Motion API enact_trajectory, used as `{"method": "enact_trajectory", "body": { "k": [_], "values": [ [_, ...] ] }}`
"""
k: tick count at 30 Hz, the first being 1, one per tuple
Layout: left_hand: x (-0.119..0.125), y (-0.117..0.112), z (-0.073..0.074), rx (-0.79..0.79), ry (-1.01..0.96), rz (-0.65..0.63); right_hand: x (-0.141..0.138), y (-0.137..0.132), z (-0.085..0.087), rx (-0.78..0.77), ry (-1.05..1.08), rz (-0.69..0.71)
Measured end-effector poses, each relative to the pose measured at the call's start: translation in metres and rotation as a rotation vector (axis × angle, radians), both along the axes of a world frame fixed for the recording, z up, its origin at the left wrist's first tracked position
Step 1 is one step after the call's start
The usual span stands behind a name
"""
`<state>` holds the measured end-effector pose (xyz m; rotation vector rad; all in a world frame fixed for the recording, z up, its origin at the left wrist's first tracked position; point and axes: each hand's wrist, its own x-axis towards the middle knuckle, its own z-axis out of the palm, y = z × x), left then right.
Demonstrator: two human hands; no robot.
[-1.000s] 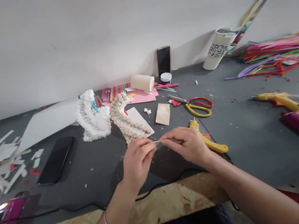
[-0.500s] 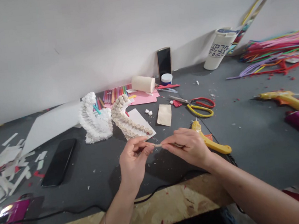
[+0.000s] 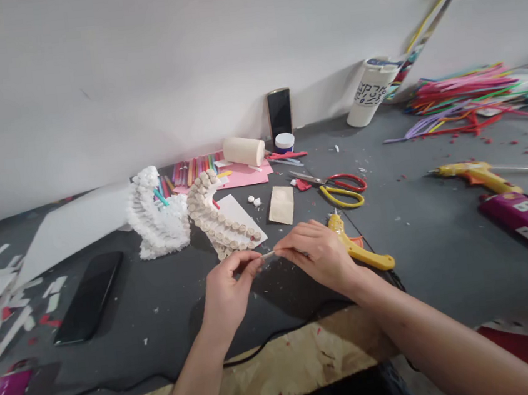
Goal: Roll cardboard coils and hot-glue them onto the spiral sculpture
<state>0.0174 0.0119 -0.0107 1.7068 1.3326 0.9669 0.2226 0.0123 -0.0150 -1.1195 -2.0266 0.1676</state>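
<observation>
Above the grey table, my left hand (image 3: 228, 286) and my right hand (image 3: 317, 251) pinch the two ends of a thin beige paper strip (image 3: 269, 255) between thumb and fingers. Both hands are closed on it, and most of the strip is hidden inside them. Just behind the hands lies a curved piece covered with small beige paper rolls (image 3: 219, 224) on a white card. A white ruffled paper piece (image 3: 155, 218) stands to its left. A yellow glue gun (image 3: 361, 247) lies right beside my right hand.
A black phone (image 3: 88, 296) lies at the left near white paper scraps (image 3: 2, 307). Scissors (image 3: 341, 188), a beige paper square (image 3: 281, 205), a beige roll (image 3: 244, 151), a small jar (image 3: 284, 142) and an upright phone (image 3: 279, 113) sit behind. A second glue gun (image 3: 476, 175), a purple power strip (image 3: 525, 217) and coloured strips (image 3: 465, 94) are at the right.
My hands have come closer together along the strip, so less of it shows between them. The camera view has shifted slightly; the table items have not moved.
</observation>
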Motion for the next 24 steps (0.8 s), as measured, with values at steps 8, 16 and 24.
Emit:
{"method": "enact_trajectory", "body": {
  "k": [8, 16, 24],
  "values": [
    [0.000, -0.001, -0.005, -0.012, 0.064, 0.099, -0.008, -0.006, -0.001, -0.068, 0.011, 0.159],
    [0.003, -0.004, 0.000, -0.017, 0.039, 0.166, -0.017, -0.010, -0.003, -0.041, 0.177, 0.235],
    [0.009, -0.003, -0.007, -0.055, -0.112, 0.180, -0.021, -0.013, -0.010, -0.102, 0.236, 0.171]
  ]
}}
